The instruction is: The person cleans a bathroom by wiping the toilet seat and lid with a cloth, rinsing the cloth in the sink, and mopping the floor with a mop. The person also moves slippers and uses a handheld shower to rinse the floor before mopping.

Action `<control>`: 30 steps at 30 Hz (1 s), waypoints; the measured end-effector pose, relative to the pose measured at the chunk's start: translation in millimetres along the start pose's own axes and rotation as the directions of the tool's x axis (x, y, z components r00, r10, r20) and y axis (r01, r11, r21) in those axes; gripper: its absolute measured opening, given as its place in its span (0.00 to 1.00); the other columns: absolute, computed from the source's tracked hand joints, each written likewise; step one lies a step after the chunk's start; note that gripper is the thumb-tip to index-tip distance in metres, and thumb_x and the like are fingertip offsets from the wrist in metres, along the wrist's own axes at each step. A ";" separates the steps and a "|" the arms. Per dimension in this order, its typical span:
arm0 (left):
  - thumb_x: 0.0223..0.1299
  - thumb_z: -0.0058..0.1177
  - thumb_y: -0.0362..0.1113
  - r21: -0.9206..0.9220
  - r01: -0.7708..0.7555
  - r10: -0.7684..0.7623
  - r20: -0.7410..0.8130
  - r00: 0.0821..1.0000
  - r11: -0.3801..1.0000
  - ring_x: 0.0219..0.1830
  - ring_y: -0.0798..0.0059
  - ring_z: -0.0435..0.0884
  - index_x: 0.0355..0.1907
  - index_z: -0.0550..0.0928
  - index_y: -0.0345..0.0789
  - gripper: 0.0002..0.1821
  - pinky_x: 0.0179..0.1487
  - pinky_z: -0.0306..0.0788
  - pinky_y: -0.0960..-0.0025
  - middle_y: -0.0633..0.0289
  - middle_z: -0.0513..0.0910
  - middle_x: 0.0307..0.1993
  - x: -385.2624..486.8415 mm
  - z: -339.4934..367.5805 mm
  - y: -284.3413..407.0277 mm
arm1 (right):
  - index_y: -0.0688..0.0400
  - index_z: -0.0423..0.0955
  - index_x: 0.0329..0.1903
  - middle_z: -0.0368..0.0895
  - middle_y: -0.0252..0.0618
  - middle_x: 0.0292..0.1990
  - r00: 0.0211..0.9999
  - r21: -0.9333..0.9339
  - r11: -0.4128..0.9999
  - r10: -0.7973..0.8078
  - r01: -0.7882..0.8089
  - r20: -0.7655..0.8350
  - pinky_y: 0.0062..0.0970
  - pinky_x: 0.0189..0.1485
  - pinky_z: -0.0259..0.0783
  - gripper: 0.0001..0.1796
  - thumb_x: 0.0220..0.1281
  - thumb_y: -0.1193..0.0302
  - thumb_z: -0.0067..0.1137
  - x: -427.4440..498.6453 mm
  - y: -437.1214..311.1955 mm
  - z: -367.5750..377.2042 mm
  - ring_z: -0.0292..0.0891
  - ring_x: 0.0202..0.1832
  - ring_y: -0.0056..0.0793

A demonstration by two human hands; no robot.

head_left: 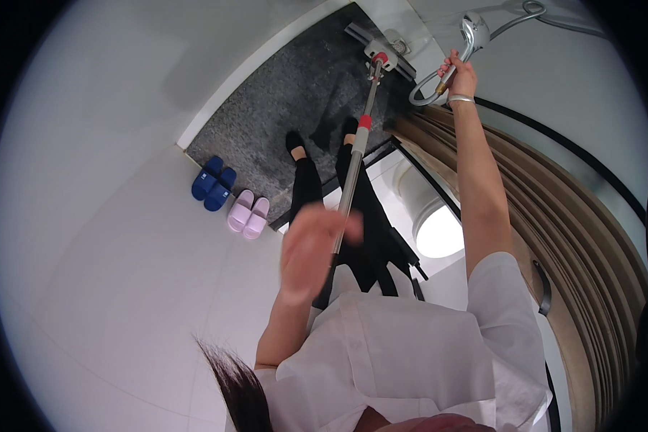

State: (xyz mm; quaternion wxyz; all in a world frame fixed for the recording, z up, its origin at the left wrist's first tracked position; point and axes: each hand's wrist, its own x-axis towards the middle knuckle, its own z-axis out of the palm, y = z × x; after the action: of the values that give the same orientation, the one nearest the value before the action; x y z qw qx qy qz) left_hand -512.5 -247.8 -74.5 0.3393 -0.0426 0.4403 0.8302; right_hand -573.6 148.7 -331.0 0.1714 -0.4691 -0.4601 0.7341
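Note:
My right hand (460, 78) is closed around the handle of a chrome hand shower (473, 33), held out at the upper right. Its metal hose (422, 97) loops down beside the wrist, which wears a silver bangle (460, 99). My left hand (312, 251) is blurred in front of my waist, beside the metal pole of a squeeze mop (351, 181). The thumb crosses over the pole; whether the hand grips it cannot be told. The mop head (383, 55), grey with a red joint, rests on the dark stone floor (248, 129) near a floor drain (398, 46).
Blue slides (214, 183) and pink slides (248, 214) stand on the pale tiles at the left. A brown folding door (567, 216) is bunched along the right. White fixtures, apparently a toilet (410, 186), show beyond a black threshold frame (429, 175). A raised white curb (248, 70) edges the dark floor.

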 end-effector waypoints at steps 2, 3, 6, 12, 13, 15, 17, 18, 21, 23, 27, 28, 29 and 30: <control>0.64 0.52 0.47 0.462 0.347 -0.227 -0.296 0.928 0.816 0.56 0.65 0.74 0.61 0.69 0.29 0.29 0.64 0.61 0.65 0.51 0.75 0.54 1.7 -25.8 -44.4 | 0.61 0.75 0.44 0.78 0.39 0.31 1.000 0.024 1.000 -0.004 0.004 0.005 0.28 0.29 0.74 0.09 0.61 0.75 0.56 1.7 1.1 -0.9 0.75 0.26 0.29; 0.63 0.55 0.47 0.696 0.427 -0.250 -0.348 0.904 0.577 0.59 0.66 0.72 0.63 0.68 0.30 0.31 0.67 0.59 0.67 0.51 0.74 0.56 0.5 -40.2 -67.9 | 0.61 0.75 0.44 0.78 0.39 0.30 1.000 0.025 1.000 -0.013 0.013 0.003 0.27 0.28 0.74 0.09 0.61 0.75 0.56 2.5 1.6 -1.7 0.75 0.26 0.29; 0.60 0.59 0.46 0.351 0.769 -0.706 -0.315 0.634 0.534 0.38 0.77 0.81 0.67 0.63 0.37 0.35 0.43 0.76 0.73 0.56 0.78 0.47 -36.7 -80.1 -113.6 | 0.60 0.75 0.44 0.78 0.39 0.31 0.999 -0.004 1.000 -0.024 0.024 -0.032 0.26 0.28 0.74 0.09 0.61 0.75 0.56 4.4 3.2 -6.6 0.75 0.26 0.28; 0.60 0.56 0.49 0.702 0.681 -0.515 -0.513 0.687 0.208 0.32 0.59 0.83 0.48 0.76 0.34 0.22 0.35 0.76 0.58 0.52 0.82 0.27 -66.3 -210.0 -140.6 | 0.59 0.75 0.44 0.79 0.38 0.33 0.985 -0.091 0.995 0.014 -0.030 -0.172 0.29 0.31 0.75 0.08 0.63 0.73 0.56 2.5 7.8 -31.5 0.76 0.29 0.29; 0.60 0.55 0.49 0.823 0.568 -0.393 -0.512 0.764 0.033 0.35 0.49 0.83 0.46 0.76 0.34 0.21 0.37 0.75 0.51 0.46 0.83 0.31 -69.4 -230.1 -141.4 | 0.59 0.75 0.44 0.79 0.38 0.33 0.980 -0.097 0.995 0.016 -0.036 -0.199 0.29 0.31 0.75 0.08 0.63 0.73 0.56 2.0 9.0 -37.2 0.76 0.29 0.29; 0.58 0.53 0.51 0.827 0.540 -0.295 -0.562 0.773 -0.160 0.42 0.38 0.79 0.45 0.76 0.35 0.21 0.44 0.71 0.44 0.40 0.81 0.36 -75.7 -264.2 -142.7 | 0.58 0.76 0.42 0.80 0.38 0.32 0.973 -0.077 0.996 0.019 -0.037 -0.230 0.27 0.28 0.74 0.07 0.62 0.73 0.57 0.5 12.2 -50.2 0.76 0.28 0.28; 0.57 0.54 0.51 0.797 0.594 -0.284 -0.598 0.749 -0.113 0.43 0.41 0.80 0.43 0.78 0.35 0.21 0.45 0.71 0.46 0.43 0.82 0.37 -78.5 -290.0 -142.7 | 0.57 0.76 0.41 0.81 0.38 0.31 0.965 -0.057 0.998 0.019 -0.035 -0.263 0.25 0.26 0.72 0.06 0.61 0.73 0.58 0.0 15.1 -63.9 0.76 0.26 0.27; 0.57 0.54 0.51 0.788 0.611 -0.295 -0.602 0.742 -0.072 0.43 0.42 0.80 0.43 0.78 0.34 0.22 0.45 0.71 0.46 0.43 0.82 0.37 -79.2 -299.1 -143.4 | 0.57 0.76 0.41 0.81 0.38 0.31 0.959 -0.046 0.998 0.029 -0.044 -0.282 0.25 0.26 0.72 0.06 0.61 0.73 0.58 0.6 16.1 -70.3 0.76 0.26 0.26; 0.57 0.54 0.52 0.767 0.642 -0.317 -0.609 0.727 -0.001 0.43 0.43 0.80 0.42 0.79 0.32 0.23 0.44 0.71 0.48 0.43 0.82 0.37 -79.3 -315.1 -146.8 | 0.56 0.75 0.41 0.81 0.37 0.32 0.962 -0.041 0.999 0.022 -0.035 -0.274 0.27 0.28 0.74 0.06 0.62 0.72 0.59 3.0 17.8 -88.4 0.76 0.27 0.26; 0.57 0.54 0.52 0.758 0.652 -0.332 -0.613 0.717 0.006 0.42 0.43 0.80 0.42 0.79 0.31 0.23 0.44 0.71 0.49 0.43 0.82 0.36 -78.0 -318.8 -150.3 | 0.55 0.75 0.42 0.81 0.36 0.31 0.962 -0.034 0.998 0.045 -0.056 -0.271 0.28 0.28 0.74 0.06 0.62 0.72 0.58 4.7 18.4 -96.8 0.76 0.27 0.26; 0.57 0.54 0.52 0.758 0.652 -0.344 -0.615 0.710 -0.009 0.42 0.42 0.80 0.41 0.78 0.31 0.23 0.43 0.71 0.49 0.42 0.82 0.35 -79.7 -318.2 -158.9 | 0.55 0.74 0.43 0.80 0.35 0.31 0.974 0.010 0.996 0.083 -0.083 -0.211 0.30 0.29 0.73 0.07 0.63 0.71 0.57 4.2 22.2 -100.7 0.75 0.28 0.26; 0.57 0.54 0.52 0.742 0.670 -0.346 -0.635 0.691 -0.022 0.42 0.42 0.80 0.40 0.78 0.31 0.23 0.43 0.71 0.49 0.42 0.82 0.35 -81.2 -317.6 -161.1 | 0.56 0.74 0.44 0.80 0.35 0.31 0.974 0.016 0.996 0.094 -0.093 -0.205 0.30 0.29 0.73 0.08 0.63 0.71 0.57 3.2 23.8 -99.1 0.75 0.28 0.26; 0.58 0.54 0.49 0.781 0.624 -0.312 -0.597 0.739 -0.018 0.36 0.51 0.79 0.39 0.78 0.31 0.21 0.39 0.70 0.54 0.48 0.80 0.31 -82.5 -317.1 -163.0 | 0.56 0.74 0.45 0.80 0.36 0.32 0.977 0.043 0.993 0.114 -0.108 -0.182 0.29 0.29 0.73 0.09 0.63 0.71 0.56 1.8 26.0 -95.7 0.74 0.27 0.26; 0.59 0.55 0.47 0.800 0.600 -0.281 -0.582 0.763 -0.028 0.29 0.60 0.79 0.38 0.78 0.31 0.19 0.34 0.70 0.60 0.53 0.79 0.26 -83.9 -316.7 -164.7 | 0.56 0.74 0.46 0.79 0.37 0.32 0.982 0.055 0.993 0.114 -0.106 -0.149 0.30 0.29 0.73 0.09 0.63 0.72 0.56 0.5 27.9 -91.8 0.74 0.27 0.26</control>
State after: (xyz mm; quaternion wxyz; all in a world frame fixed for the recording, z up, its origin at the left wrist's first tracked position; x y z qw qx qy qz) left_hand -421.5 -469.7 -352.0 0.4718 -0.0564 0.8627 0.1732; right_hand -491.2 181.9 -367.2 0.1761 -0.5442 -0.4017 0.7152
